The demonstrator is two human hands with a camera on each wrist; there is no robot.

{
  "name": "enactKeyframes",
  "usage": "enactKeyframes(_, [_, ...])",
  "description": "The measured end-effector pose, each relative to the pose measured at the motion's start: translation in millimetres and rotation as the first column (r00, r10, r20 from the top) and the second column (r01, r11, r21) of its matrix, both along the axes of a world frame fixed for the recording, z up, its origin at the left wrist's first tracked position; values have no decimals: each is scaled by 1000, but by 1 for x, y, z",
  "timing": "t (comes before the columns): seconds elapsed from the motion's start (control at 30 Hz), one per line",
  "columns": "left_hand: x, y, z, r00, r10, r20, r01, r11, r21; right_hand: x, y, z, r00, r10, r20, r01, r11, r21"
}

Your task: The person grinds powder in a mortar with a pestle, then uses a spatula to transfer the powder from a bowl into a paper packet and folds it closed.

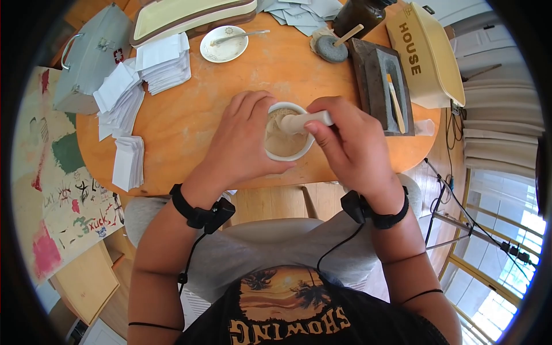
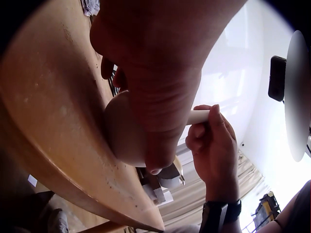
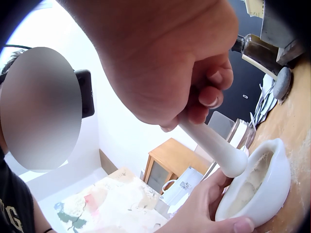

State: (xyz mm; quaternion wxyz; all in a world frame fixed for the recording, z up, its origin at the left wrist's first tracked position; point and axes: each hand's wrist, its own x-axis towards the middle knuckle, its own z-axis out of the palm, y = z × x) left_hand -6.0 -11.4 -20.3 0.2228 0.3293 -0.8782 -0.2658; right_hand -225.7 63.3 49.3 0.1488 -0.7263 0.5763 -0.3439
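A white mortar [image 1: 289, 156] with pale beige powder [image 1: 280, 142] inside stands on the wooden table near its front edge. My left hand [image 1: 243, 138] wraps round the mortar's left side, thumb at the front. My right hand [image 1: 357, 141] grips the handle of a white pestle [image 1: 300, 123], whose rounded head is at the powder in the head view. In the right wrist view the pestle [image 3: 216, 148] slants down towards the mortar [image 3: 272, 194], and the left hand [image 3: 197, 206] holds the mortar's side. The left wrist view shows the mortar [image 2: 125, 131] partly hidden behind the left hand.
Stacks of white paper packets [image 1: 164, 63] and a grey metal case [image 1: 95, 57] are at the left. Behind are a dish [image 1: 224, 52] with a spoon, a tray [image 1: 190, 20] and a dark jar [image 1: 362, 17]. At the right are a round grey stone [image 1: 332, 50], a dark slab [image 1: 368, 75] and a cream bin [image 1: 428, 57].
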Motion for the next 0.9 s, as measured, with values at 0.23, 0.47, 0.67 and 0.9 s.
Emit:
enactKeyframes(0.23, [-1,4,-8,997,71,-15,-71,997,-15,-3,4,5,999,-6,34,5,1000,19])
enactKeyframes(0.47, [-3,0,-11,997,79,-25,-79,997,-19,-6,4,5,1000,1,3,-1,1000,-1])
enactKeyframes(0.67, [-4,2,-11,997,74,-21,-74,997,-16,-6,4,5,1000,12,-26,-13,1000,-6])
enactKeyframes(0.9, [1,1,-3,998,56,14,-56,998,17,3,0,-2,998,41,-56,-41,999,5])
